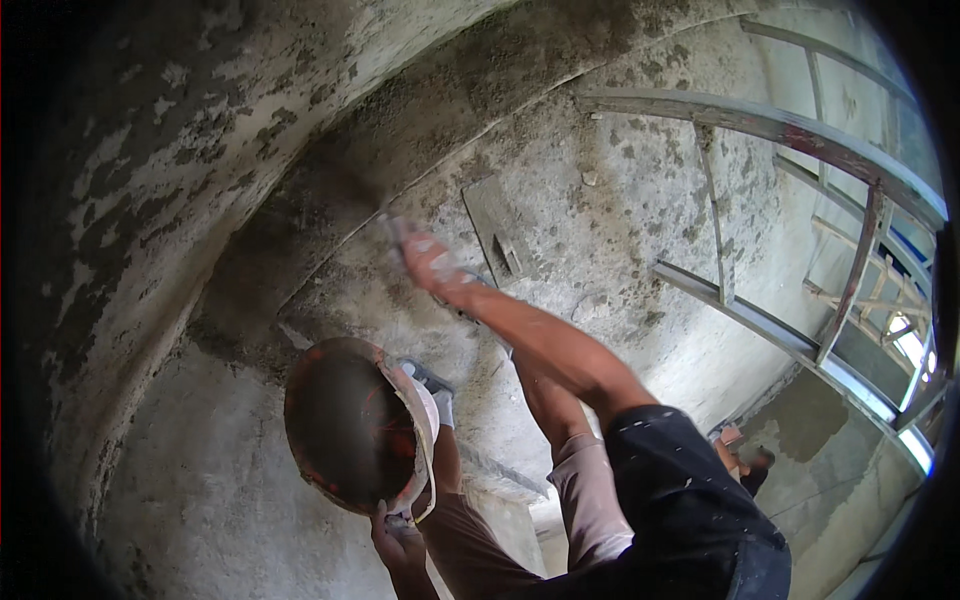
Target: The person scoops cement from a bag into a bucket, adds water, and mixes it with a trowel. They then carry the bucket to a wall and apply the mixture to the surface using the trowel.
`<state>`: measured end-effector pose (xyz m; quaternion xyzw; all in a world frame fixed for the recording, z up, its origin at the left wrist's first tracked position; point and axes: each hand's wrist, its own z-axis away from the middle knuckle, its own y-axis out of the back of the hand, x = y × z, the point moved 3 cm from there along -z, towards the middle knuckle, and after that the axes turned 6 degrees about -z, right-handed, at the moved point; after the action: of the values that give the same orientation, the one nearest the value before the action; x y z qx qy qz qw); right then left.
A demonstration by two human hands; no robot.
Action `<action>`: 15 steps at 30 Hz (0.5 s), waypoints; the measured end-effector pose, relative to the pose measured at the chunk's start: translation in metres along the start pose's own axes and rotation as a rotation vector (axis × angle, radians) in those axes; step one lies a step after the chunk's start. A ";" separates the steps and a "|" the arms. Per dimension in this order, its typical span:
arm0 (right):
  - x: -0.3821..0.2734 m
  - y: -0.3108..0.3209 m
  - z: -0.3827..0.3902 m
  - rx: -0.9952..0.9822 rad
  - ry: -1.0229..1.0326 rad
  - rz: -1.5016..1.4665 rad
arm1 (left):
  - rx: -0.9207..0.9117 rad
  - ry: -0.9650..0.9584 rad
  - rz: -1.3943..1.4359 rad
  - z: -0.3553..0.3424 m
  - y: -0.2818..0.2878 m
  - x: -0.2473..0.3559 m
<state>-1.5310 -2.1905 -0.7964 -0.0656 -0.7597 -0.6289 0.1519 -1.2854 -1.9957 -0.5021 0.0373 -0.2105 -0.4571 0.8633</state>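
Note:
My left hand (398, 540) grips the rim of a round bucket (345, 425) at lower centre-left, dark inside with orange patches. My right hand (430, 260) is stretched out above it, motion-blurred and closed on a small tool (390, 222) that I cannot make out clearly; a dark blur hangs beyond it, by a wet grey band (260, 250) along the foot of the wall. A flat float with a handle (483, 215) lies on the mottled surface just right of that hand. My legs and sandalled foot (430, 380) show behind the bucket.
A rough plastered wall (140, 200) curves along the left. Metal scaffold frames (760, 125) stand on the right, with more wooden and metal framing behind. Another person (750, 465) is low at the right, near a patchy wall (820, 430).

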 end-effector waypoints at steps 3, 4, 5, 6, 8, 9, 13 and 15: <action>0.131 -0.030 0.021 0.105 -0.179 -1.043 | -0.045 0.064 0.074 -0.003 -0.008 -0.010; 0.171 -0.057 0.040 0.051 -0.235 -1.069 | -0.053 0.074 0.079 -0.003 -0.013 -0.013; 0.215 -0.075 0.048 0.059 -0.292 -0.783 | -0.055 0.051 0.056 -0.003 -0.018 -0.013; 0.256 -0.099 0.050 -0.096 -0.536 -0.777 | -0.056 0.025 0.032 -0.004 -0.021 -0.012; 0.311 -0.100 0.007 -0.434 -0.945 -0.733 | -0.030 -0.005 0.024 -0.008 -0.013 -0.006; 0.337 -0.114 0.001 -0.231 -0.816 -0.673 | -0.029 -0.013 0.019 -0.009 -0.011 -0.007; 0.412 -0.211 0.006 -0.358 -0.689 -0.344 | 0.044 0.084 0.013 -0.019 -0.010 -0.014; 0.382 -0.230 -0.003 -0.501 -0.828 -0.462 | 0.094 0.039 -0.025 -0.007 -0.022 0.003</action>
<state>-1.9582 -2.2743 -0.8918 -0.1736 -0.5774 -0.7293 -0.3234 -1.2984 -2.0116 -0.5133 0.0895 -0.2143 -0.4566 0.8588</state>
